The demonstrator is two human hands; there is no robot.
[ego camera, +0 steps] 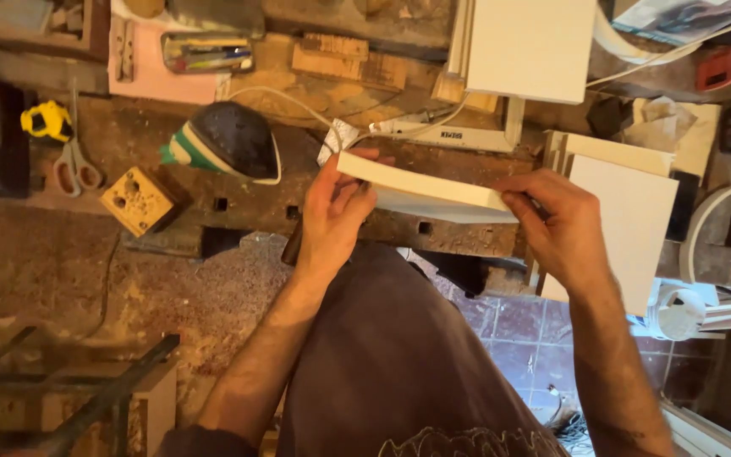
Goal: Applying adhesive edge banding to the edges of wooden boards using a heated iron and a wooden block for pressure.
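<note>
1. Dark brown fabric on the person's lap fills the near centre; red tiled floor at lower right.
2. Left hand grips the left end of a flat white board, thumb on top; right hand pinches its right end. The board is held edge-on, above the counter's front edge.
3. Counter is rough, worn wood, dusty, with square holes.
4. Farther left: dark rounded iron-shaped tool, yellow block, scissors, yellow tape measure.
5. Right and far: stacked white panels, another white panel, white cable.
</note>
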